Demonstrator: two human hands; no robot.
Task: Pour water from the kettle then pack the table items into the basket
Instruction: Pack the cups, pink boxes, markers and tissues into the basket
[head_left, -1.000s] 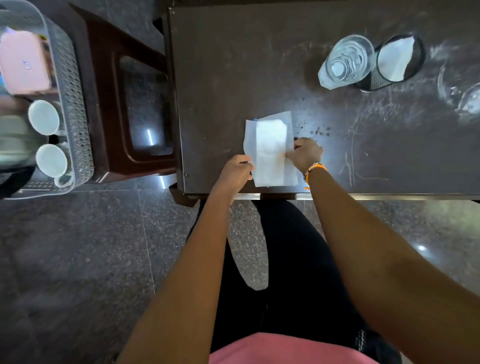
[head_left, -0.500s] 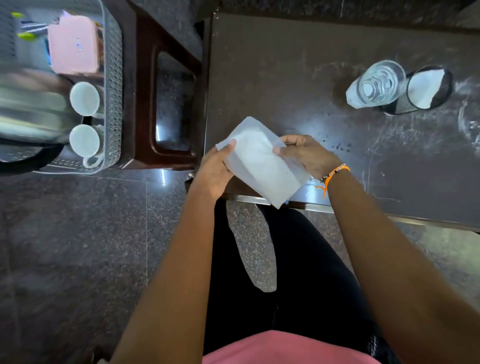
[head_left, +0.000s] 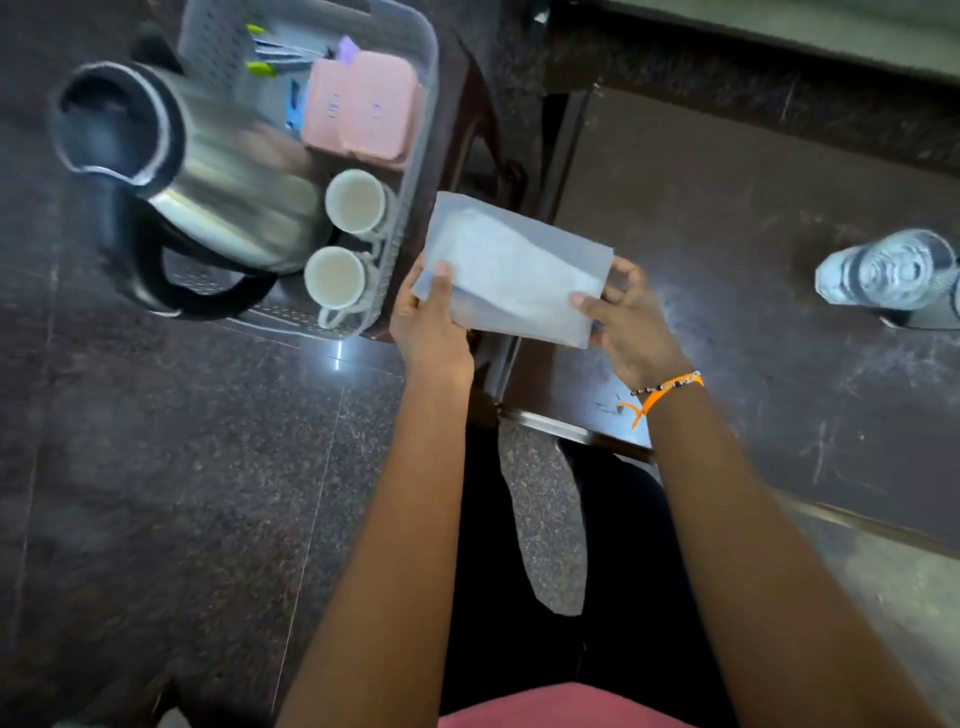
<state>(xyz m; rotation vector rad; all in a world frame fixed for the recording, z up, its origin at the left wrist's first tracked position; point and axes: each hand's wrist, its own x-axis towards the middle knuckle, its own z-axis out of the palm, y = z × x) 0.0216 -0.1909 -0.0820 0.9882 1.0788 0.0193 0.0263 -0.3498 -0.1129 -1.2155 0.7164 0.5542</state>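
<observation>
Both hands hold a white packet (head_left: 511, 270) in the air, between the table's left edge and the basket. My left hand (head_left: 434, 322) grips its left end, thumb on top. My right hand (head_left: 631, 325), with an orange wrist thread, pinches its right end. The grey perforated basket (head_left: 415, 140) stands at the upper left on a dark wooden stool. In it are a steel kettle (head_left: 228, 192) with a black handle, two white cups (head_left: 356, 200), a pink box (head_left: 361, 111) and some pens. A glass of water (head_left: 888, 270) stands on the dark table (head_left: 727, 260) at the right.
The stool's wooden frame (head_left: 478, 104) shows between basket and table. The table's metal front edge (head_left: 571, 431) runs below my right wrist. Dark speckled floor tiles (head_left: 182, 467) lie to the left. A black object is cut off at the right frame edge beside the glass.
Both hands have lifted the packet off the table and carried it left towards the basket. The view has swung left, bringing the whole basket and kettle into sight.
</observation>
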